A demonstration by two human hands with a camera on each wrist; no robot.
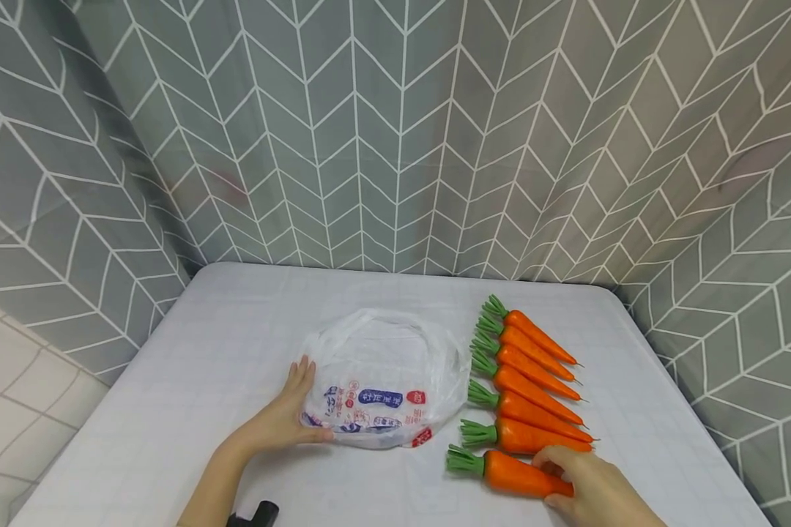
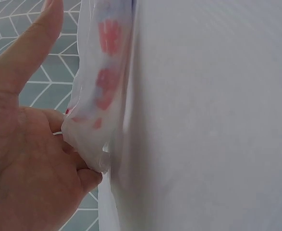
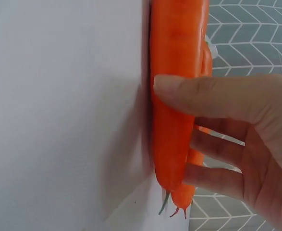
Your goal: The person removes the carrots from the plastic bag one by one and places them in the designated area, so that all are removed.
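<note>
A white, half-see-through plastic bag [image 1: 382,406] with blue and red print lies with its mouth spread wide toward the back. My left hand [image 1: 290,410] touches its left side, fingers and thumb spread along the edge. Seen from the left wrist, the bag's printed edge [image 2: 107,82] stands up beside the left palm [image 2: 35,168]. Over on the right, my right hand [image 1: 589,483] grips the nearest carrot [image 1: 517,474] near its thin end. In the right wrist view, the thumb presses one side of that carrot [image 3: 174,139] and the fingers lie along the other.
Several more carrots [image 1: 530,388] with green tops lie in a row behind the gripped one, tips to the right. A black object [image 1: 257,516] shows at the front edge by the left forearm. Grey patterned curtains [image 1: 395,146] surround the white table [image 1: 237,307].
</note>
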